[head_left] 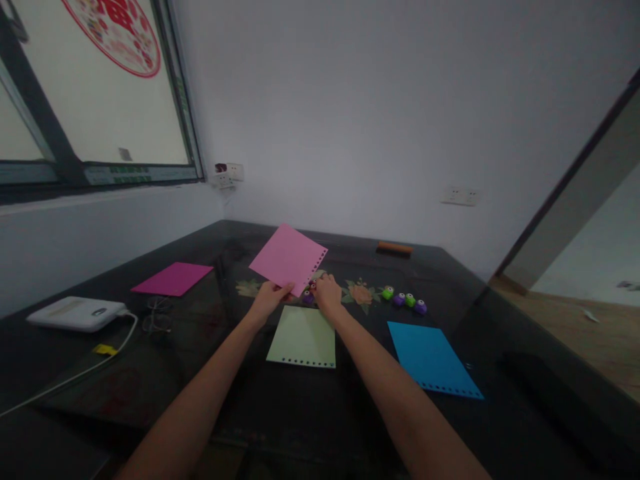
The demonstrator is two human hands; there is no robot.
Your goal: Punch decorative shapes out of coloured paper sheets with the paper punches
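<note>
A pink sheet of paper (287, 257) with punched holes along one edge is raised and tilted above the table. My left hand (271, 299) pinches its lower corner. Just right of the sheet, my right hand (328, 293) has its fingers curled beside a small purple-and-red toy (308, 297); whether it grips anything is hidden. Below both hands a pale green sheet (303, 337) lies flat, its holes toward me. To the right, several small green and purple toys with big eyes, among them a purple one (421, 307), stand in a row.
A blue punched sheet (433, 357) lies at the right, a magenta sheet (173, 278) at the left. Near the left edge sit a white device (77, 313) with a cable (131, 332) and a thin wire coil (157, 320). An orange-brown bar (395, 249) lies by the far edge.
</note>
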